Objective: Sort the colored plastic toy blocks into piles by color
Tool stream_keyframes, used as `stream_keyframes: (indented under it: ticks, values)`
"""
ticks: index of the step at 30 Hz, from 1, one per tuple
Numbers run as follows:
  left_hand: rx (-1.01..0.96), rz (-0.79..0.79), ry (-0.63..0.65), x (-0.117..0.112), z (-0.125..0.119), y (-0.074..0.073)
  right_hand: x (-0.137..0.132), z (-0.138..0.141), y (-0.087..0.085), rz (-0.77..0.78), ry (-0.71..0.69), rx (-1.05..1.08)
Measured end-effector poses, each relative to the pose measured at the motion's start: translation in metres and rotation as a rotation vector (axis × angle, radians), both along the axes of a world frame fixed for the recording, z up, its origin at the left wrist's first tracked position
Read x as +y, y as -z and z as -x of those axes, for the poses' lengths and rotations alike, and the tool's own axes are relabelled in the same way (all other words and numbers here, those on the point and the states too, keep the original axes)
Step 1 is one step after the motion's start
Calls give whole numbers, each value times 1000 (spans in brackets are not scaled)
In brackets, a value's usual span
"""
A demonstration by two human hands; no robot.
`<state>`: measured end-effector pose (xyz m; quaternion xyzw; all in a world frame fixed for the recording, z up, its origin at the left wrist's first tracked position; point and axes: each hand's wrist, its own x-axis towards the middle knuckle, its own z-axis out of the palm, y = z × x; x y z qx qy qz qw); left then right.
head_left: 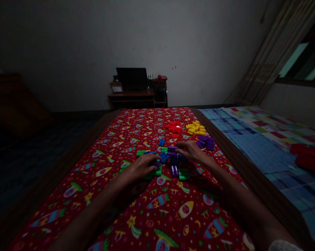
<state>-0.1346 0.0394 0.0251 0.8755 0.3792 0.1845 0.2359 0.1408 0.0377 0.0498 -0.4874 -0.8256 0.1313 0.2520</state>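
Note:
Small coloured plastic tubes lie in a mixed spread on the red cloth between my hands, with green tubes [184, 174], blue tubes [164, 157] and white-banded purple tubes [174, 170] among them. My left hand [140, 168] rests low over the left part of the spread, thumb and fingers apart, with a dark purple tube [156, 163] in the gap between them. From the right, my right hand [191, 150] reaches in, thumb and forefinger closed around the end of a purple tube [172, 149]. Its palm hides some tubes beneath.
Sorted piles of red tubes [174, 127], yellow tubes [196, 128] and purple tubes [206, 143] lie beyond my right hand. The patterned red cloth [147, 223] covers the long table. A checked bed [264, 150] adjoins on the right. A desk with a monitor [132, 78] stands by the wall.

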Motion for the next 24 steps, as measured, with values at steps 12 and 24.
stream_keyframes:
  ticks: [12, 24]
  values:
    - [34, 4, -46, 3, -1, -7, 23, -82, 1, -6, 772, -378]
    - [-220, 53, -155, -5, -19, -12, 3, -17, -11, -21, 173, -8]
